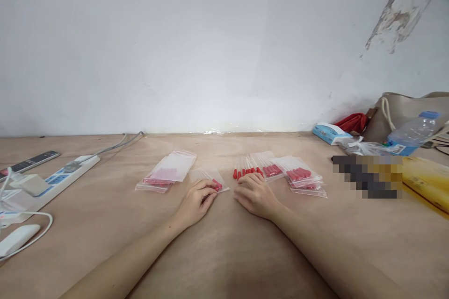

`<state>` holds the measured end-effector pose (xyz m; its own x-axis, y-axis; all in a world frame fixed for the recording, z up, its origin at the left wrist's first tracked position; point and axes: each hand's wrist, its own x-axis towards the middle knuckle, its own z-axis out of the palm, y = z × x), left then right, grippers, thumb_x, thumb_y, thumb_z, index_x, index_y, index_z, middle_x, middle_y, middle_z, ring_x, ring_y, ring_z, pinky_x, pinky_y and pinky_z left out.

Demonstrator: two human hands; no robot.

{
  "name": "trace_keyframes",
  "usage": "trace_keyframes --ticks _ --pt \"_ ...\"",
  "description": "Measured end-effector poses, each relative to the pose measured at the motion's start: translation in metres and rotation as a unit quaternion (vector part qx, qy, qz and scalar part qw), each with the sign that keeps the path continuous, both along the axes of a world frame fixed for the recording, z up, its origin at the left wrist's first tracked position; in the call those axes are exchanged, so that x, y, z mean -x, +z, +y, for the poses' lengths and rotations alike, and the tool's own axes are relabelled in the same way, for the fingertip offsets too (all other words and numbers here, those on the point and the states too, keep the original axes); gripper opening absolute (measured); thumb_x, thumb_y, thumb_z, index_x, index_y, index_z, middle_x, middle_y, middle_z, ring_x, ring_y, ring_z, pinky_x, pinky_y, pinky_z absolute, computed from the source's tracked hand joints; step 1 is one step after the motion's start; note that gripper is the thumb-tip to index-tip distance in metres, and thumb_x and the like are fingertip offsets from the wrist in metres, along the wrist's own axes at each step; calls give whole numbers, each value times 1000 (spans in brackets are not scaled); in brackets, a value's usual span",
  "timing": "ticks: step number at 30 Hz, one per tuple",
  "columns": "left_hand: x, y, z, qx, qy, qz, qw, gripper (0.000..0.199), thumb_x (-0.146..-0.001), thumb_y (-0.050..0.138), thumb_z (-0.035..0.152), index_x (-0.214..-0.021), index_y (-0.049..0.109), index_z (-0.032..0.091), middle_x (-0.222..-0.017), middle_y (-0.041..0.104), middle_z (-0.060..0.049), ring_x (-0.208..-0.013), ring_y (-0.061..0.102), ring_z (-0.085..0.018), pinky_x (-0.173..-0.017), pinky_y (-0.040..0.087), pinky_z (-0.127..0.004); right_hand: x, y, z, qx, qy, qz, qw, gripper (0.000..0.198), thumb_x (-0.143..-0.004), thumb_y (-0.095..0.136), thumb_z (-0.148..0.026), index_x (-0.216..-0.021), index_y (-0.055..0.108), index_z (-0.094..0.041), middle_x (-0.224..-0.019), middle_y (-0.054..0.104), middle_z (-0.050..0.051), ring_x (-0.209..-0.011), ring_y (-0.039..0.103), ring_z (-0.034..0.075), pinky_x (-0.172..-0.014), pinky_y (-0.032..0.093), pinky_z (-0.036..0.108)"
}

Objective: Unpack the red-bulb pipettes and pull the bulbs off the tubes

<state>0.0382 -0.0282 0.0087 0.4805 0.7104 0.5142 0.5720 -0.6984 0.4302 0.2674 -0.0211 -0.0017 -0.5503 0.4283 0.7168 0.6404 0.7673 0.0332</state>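
Observation:
My left hand (196, 202) rests on the table, its thumb and index finger closed on the edge of a small clear plastic bag (201, 175) with red-bulbed droppers (218, 185) in it. Facing it, my right hand (257, 196) lies palm down with bent, slightly parted fingers and nothing visible in them. Just beyond those fingers is a row of loose thin clear droppers with red bulbs (249, 171). More droppers (271, 169) in a clear bag lie beside that row. A pile of filled bags (300, 175) sits farther right.
Another stack of zip bags (170, 170) is left of my left hand. At far left are a power strip (66, 180), a remote (31, 163) and cables. On the right are a tissue pack (329, 133), a plastic bottle (416, 133), a yellow package (428, 182) and a blurred-out patch.

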Motion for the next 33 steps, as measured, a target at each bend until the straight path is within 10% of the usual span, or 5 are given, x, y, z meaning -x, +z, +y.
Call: trace_keyframes --ticks 16,33 --pt "-14 -5 0 145 24 -141 979 5 -69 65 18 -63 65 18 -89 62 -6 -89 58 -19 -81 46 -37 15 -5 0 3 15 25 1000 16 -78 52 -15 -82 65 -24 -91 58 3 -85 48 15 -74 36 30" --pt "-22 -4 -5 78 38 -47 995 16 -79 52 20 -81 68 22 -95 61 -5 -92 56 -18 -85 44 -36 27 -3 0 -61 29 -8 998 19 -81 46 -14 -75 63 -22 -85 59 2 -81 45 15 -73 32 31"
